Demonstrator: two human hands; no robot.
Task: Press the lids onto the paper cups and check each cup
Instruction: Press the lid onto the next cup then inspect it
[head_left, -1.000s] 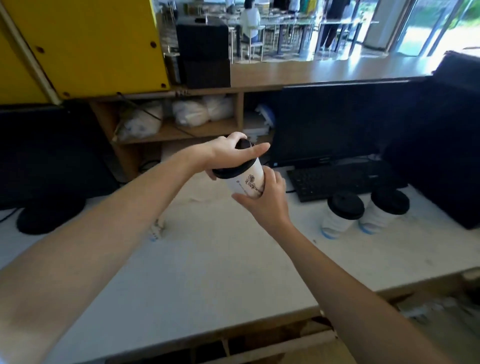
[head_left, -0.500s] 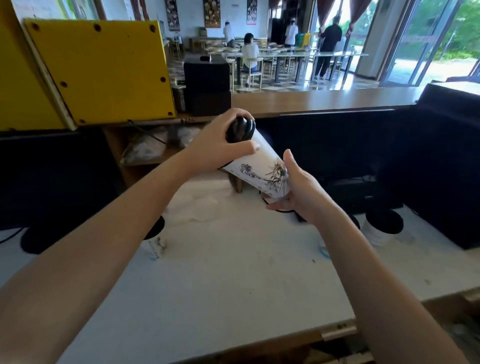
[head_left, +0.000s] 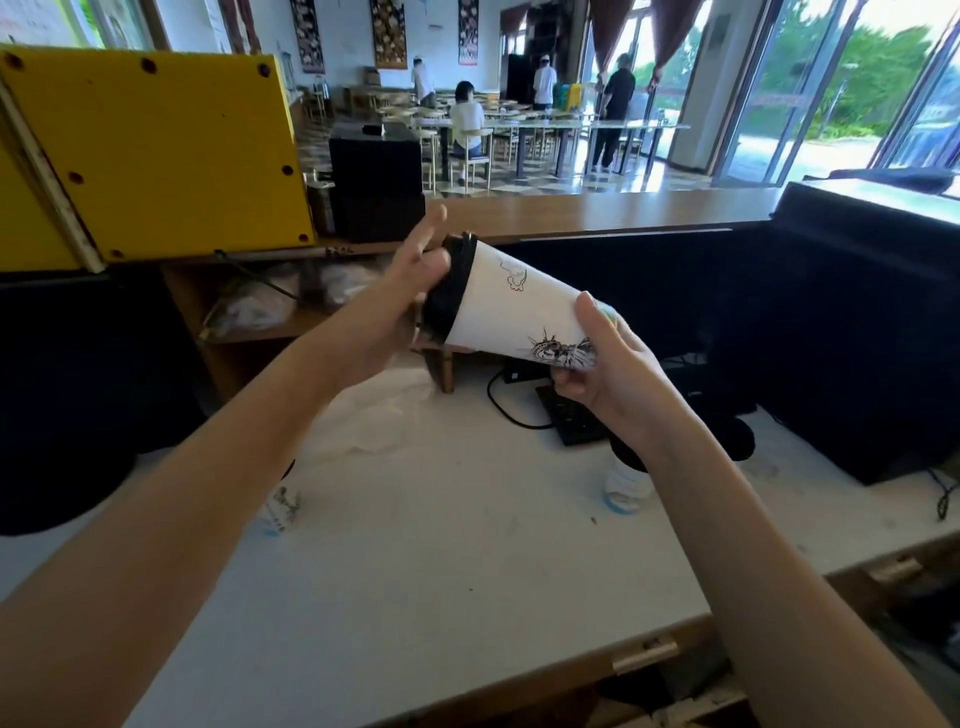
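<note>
Paper cup (head_left: 519, 312): held sideways above the keyboard (head_left: 571, 423), black lid (head_left: 447, 296) on.
Left hand (head_left: 408, 293): spread, palm against lid.
Right hand (head_left: 608, 374): gripped cup base.
Handling: judged light, crushable; best held at base and lid rim.

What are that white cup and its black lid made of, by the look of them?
The cup looks like paper: a matte white wall with line drawings printed on it. Its lid is probably plastic: plain black and smooth, with a thin moulded rim. Nothing more than that look shows the material.
</note>
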